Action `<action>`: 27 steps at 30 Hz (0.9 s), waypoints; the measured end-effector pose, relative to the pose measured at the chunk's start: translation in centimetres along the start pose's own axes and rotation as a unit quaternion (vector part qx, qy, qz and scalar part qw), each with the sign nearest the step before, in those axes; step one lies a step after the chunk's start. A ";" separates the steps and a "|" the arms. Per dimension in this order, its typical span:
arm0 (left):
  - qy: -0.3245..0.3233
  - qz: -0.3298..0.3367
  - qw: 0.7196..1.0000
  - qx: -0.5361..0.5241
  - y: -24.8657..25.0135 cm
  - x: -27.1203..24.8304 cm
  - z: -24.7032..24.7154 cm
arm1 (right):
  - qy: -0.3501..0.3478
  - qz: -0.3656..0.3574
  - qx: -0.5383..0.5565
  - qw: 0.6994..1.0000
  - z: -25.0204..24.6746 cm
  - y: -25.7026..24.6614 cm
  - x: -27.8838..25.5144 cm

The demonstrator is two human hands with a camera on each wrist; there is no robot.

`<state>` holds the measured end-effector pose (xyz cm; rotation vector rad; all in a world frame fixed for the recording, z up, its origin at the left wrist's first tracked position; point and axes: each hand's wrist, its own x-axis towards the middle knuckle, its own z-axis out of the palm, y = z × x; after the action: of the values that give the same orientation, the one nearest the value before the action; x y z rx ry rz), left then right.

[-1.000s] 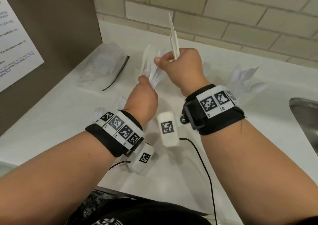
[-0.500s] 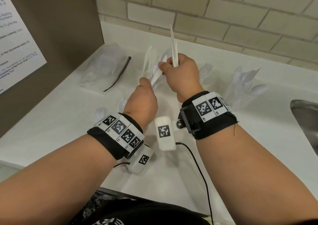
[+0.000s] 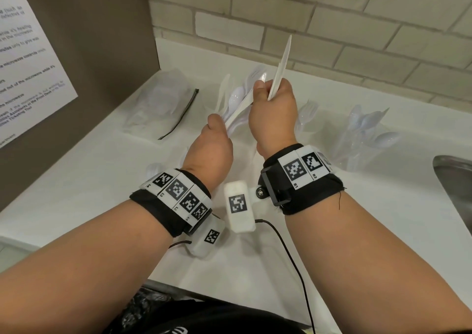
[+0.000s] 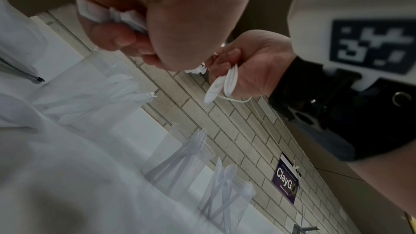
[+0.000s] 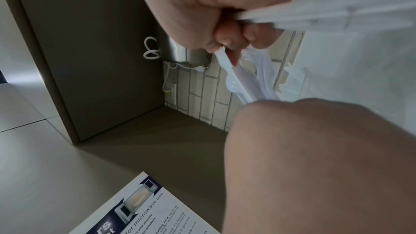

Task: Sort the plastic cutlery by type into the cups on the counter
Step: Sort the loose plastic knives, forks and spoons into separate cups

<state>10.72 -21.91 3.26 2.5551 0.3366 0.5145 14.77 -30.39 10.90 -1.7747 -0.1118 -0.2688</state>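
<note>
Above the white surface [image 3: 76, 193], the left hand [image 3: 212, 152] grips a cutlery bundle [image 3: 236, 109]; at its 2 o'clock, the right hand's [image 3: 273, 114] fingers clasp upright knives [image 3: 281, 65].

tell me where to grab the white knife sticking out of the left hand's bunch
Pinch the knife on its free upper stretch, just above the left hand, coming from the right where the right hand is. It slants up and to the right out of the bunch, so its flat faces are open there, while its handle end is buried in the left fist. Pulling along that slant would likely slide it free.
</note>
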 end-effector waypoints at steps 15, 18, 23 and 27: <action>0.085 0.026 0.982 -0.164 0.0 -0.3 -1.9 | -0.011 -0.112 0.161 0.981 1.0 -2.4 -1.9; 0.089 0.018 0.980 -0.179 -0.1 -0.4 -1.9 | 0.011 -0.122 0.184 0.975 1.2 -2.8 -1.9; 0.077 0.013 0.979 -0.189 -0.2 -0.6 -1.4 | 0.020 -0.153 0.178 0.972 0.7 -3.7 -1.6; 0.063 0.009 0.975 -0.212 -0.3 -0.7 -1.3 | 0.082 -0.149 0.172 0.970 0.0 -3.8 -1.3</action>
<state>9.50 -21.31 3.95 2.1189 0.2192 0.6774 12.65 -29.46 14.17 -1.3813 -0.2899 -0.5770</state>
